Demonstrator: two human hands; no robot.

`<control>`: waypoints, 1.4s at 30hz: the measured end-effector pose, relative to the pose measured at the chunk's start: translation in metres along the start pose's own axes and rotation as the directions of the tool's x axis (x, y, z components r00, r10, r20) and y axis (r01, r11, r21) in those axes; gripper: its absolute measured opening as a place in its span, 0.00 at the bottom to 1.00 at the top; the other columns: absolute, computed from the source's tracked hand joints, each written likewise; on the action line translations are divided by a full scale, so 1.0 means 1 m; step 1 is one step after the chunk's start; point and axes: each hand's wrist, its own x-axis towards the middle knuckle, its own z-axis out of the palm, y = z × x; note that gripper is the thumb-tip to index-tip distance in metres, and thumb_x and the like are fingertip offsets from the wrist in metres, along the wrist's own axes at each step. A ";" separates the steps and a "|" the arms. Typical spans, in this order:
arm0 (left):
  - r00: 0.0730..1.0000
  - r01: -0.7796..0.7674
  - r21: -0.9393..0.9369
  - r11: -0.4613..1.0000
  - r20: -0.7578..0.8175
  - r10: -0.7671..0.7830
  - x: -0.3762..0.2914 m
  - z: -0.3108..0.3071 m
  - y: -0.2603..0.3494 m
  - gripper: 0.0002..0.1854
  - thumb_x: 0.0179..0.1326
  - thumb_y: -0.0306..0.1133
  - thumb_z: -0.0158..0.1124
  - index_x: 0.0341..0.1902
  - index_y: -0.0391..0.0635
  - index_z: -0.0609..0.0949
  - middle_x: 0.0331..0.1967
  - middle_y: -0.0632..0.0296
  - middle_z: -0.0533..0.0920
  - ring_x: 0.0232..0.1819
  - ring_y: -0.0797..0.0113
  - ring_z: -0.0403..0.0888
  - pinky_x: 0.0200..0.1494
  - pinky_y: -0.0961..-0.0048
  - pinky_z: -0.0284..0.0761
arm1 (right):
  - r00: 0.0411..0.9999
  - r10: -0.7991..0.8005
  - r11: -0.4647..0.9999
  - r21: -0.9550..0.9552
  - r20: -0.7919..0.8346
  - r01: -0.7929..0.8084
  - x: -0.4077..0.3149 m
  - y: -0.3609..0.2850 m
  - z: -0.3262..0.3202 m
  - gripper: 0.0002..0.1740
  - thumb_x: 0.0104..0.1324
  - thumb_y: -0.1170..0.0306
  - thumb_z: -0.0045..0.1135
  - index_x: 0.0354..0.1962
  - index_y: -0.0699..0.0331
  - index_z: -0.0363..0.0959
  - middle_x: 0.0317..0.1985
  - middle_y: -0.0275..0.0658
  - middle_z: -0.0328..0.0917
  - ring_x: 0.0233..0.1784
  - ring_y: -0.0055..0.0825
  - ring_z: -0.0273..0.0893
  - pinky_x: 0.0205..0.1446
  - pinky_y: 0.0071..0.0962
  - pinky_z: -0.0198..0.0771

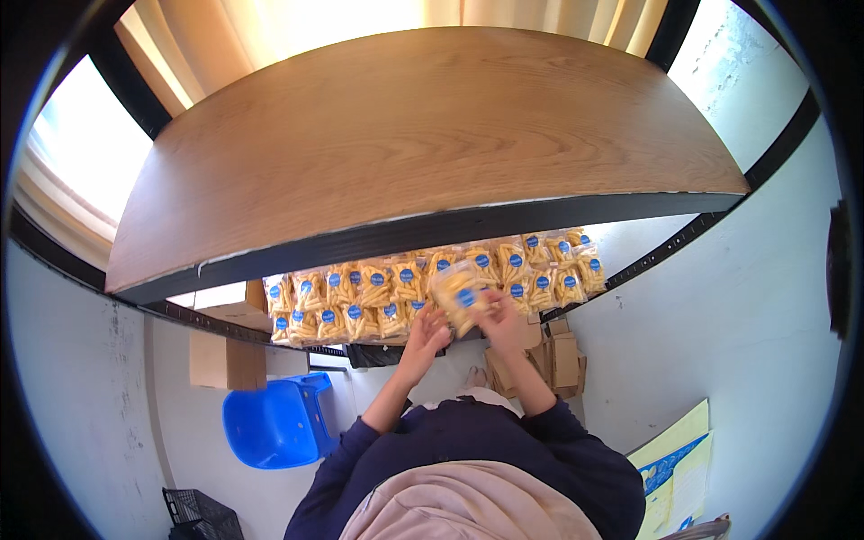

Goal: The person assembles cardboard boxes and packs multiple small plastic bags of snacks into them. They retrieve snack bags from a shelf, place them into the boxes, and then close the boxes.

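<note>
My right hand [498, 322] grips a clear plastic bag of yellow finger-shaped snacks [456, 289] by its right side; the bag bears a round blue label and is tilted. Close to the bag's lower left is my left hand [426, 336], its fingers partly curled; whether it touches the bag or a packet behind cannot be told. Behind both hands, similar snack packets [376, 283] stand in rows on a shelf, below a wood-topped upper shelf [459, 128]. The rows run to the left and right of my hands, and the held bag hides some of them.
The upper shelf's black metal edge [432, 233] crosses above the packets. Cardboard boxes [226, 361] are at the left, over a blue plastic chair [277, 422]. Flattened cardboard [563, 358] leans at the lower right. A black crate [202, 516] lies at the bottom left.
</note>
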 end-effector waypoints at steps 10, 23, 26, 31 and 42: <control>0.998 -0.059 -0.286 0.956 -0.045 0.048 -0.014 -0.001 0.023 0.18 0.65 0.29 0.50 0.57 0.36 0.66 0.52 0.53 0.74 0.52 0.64 0.74 0.51 0.70 0.72 | 0.952 -0.276 0.449 -0.894 -0.132 0.006 0.078 0.028 -0.070 0.27 0.54 0.58 0.61 0.46 0.65 0.69 0.44 0.46 0.70 0.51 0.42 0.65 0.54 0.37 0.61; 0.899 0.193 -0.812 0.551 0.372 0.231 -0.047 -0.033 0.027 0.23 0.64 0.44 0.46 0.57 0.42 0.68 0.64 0.48 0.61 0.66 0.55 0.57 0.56 0.53 0.69 | 0.944 -0.274 0.423 -0.905 -0.183 -0.053 0.090 0.054 -0.074 0.41 0.45 0.63 0.67 0.55 0.65 0.59 0.42 0.46 0.69 0.49 0.44 0.66 0.61 0.48 0.52; 0.829 0.212 -0.801 0.559 0.450 0.331 -0.047 -0.031 0.035 0.24 0.61 0.46 0.50 0.57 0.45 0.68 0.69 0.51 0.52 0.71 0.57 0.45 0.62 0.50 0.58 | 0.905 -0.350 0.588 -0.809 -0.242 0.012 0.080 0.040 -0.062 0.39 0.46 0.67 0.68 0.55 0.65 0.60 0.40 0.43 0.68 0.46 0.39 0.67 0.52 0.36 0.62; 0.881 0.044 -0.714 0.698 0.357 0.310 -0.050 -0.023 0.045 0.32 0.55 0.48 0.57 0.60 0.44 0.65 0.70 0.52 0.46 0.72 0.59 0.39 0.69 0.53 0.40 | 0.985 -0.119 0.895 -0.444 -0.126 0.051 0.033 -0.009 -0.012 0.38 0.46 0.71 0.69 0.55 0.64 0.61 0.44 0.36 0.65 0.46 0.24 0.67 0.46 0.26 0.66; 0.989 -0.091 -0.525 0.846 0.054 0.139 -0.061 -0.038 0.030 0.24 0.61 0.28 0.54 0.60 0.40 0.63 0.52 0.60 0.73 0.54 0.67 0.72 0.56 0.68 0.69 | 0.915 -0.153 0.944 -0.218 0.374 0.247 -0.035 -0.077 0.073 0.39 0.45 0.78 0.64 0.56 0.66 0.59 0.44 0.40 0.69 0.48 0.29 0.69 0.49 0.28 0.68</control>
